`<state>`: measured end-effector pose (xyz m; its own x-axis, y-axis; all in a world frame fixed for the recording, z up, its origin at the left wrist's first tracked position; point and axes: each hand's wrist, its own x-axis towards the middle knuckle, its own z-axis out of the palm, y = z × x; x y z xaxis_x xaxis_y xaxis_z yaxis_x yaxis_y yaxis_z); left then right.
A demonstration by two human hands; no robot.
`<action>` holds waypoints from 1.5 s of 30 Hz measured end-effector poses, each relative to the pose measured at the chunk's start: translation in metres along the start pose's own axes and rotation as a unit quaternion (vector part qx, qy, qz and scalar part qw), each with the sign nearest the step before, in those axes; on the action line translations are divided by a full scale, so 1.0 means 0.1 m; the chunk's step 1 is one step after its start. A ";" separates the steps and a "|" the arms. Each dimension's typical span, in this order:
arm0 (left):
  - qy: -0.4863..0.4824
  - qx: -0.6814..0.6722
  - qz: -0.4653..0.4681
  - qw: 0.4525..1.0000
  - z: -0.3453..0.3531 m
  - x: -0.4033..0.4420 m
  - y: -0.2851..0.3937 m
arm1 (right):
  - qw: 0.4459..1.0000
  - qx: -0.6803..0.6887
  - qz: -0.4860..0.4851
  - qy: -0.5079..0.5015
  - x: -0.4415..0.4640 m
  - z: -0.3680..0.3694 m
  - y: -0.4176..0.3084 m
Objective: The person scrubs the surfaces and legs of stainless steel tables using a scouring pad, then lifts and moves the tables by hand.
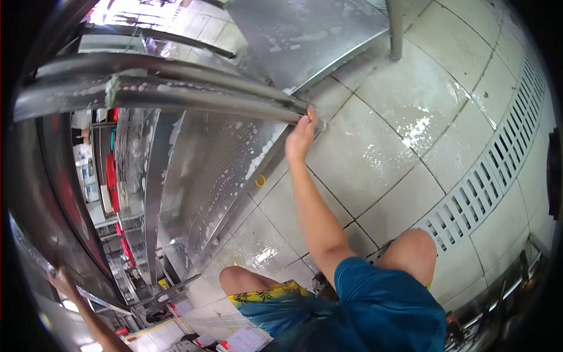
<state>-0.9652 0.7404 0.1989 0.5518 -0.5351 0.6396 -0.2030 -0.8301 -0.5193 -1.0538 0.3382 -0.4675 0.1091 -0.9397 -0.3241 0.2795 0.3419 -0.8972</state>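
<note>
My right hand [301, 141] is stretched down to the foot of a round steel table leg [234, 105]. Its fingers are closed against the leg's lower end, and a small yellow bit shows at them; what it is I cannot make out. Soap suds streak this leg and a second one alongside it. Beside them, a steel lower shelf [205, 170] is dotted with foam. At the lower left, my left hand [61, 283] grips the edge of the steel tabletop [64, 205], its fingers partly hidden.
A yellow ring [260, 180] lies on the wet tiled floor [375, 152] near the shelf. Another steel shelf [311, 35] stands at the top. A slotted drain cover [469, 205] curves along the right. Stacked red items [111, 182] and another person's hand [85, 136] appear at left.
</note>
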 end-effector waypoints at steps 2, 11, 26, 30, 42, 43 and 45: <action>-0.004 -0.001 0.030 1.000 -0.04 0.04 -0.09 | 0.997 0.029 -0.074 -0.023 -0.54 0.17 -0.65; -0.018 -0.127 0.000 0.992 0.16 0.03 -0.42 | 0.983 0.080 -0.141 -0.082 -0.20 0.06 -0.55; -0.008 -0.059 -0.017 0.998 0.00 0.06 0.05 | 0.990 0.119 -0.077 0.019 -0.38 0.24 -0.42; 0.012 -0.062 -0.048 0.997 0.14 0.05 -0.29 | 0.999 0.044 -0.023 0.012 -0.51 0.40 -1.07; 0.028 -0.050 -0.046 0.997 0.12 0.04 -0.28 | 0.991 0.028 0.089 0.097 -0.10 0.36 -0.45; 0.036 -0.066 -0.048 0.996 0.15 0.05 -0.43 | 0.997 0.029 0.022 0.062 -0.30 0.39 -0.76; 0.049 -0.077 -0.049 0.995 0.15 0.06 -0.47 | 0.977 0.194 -0.090 0.023 -0.80 0.71 -1.41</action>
<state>-0.9400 0.7785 0.2181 0.4952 -0.4573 0.7387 -0.2776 -0.8890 -0.3642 -1.0345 0.3659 -0.2933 -0.0158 -0.9810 -0.1936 0.6313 0.1404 -0.7627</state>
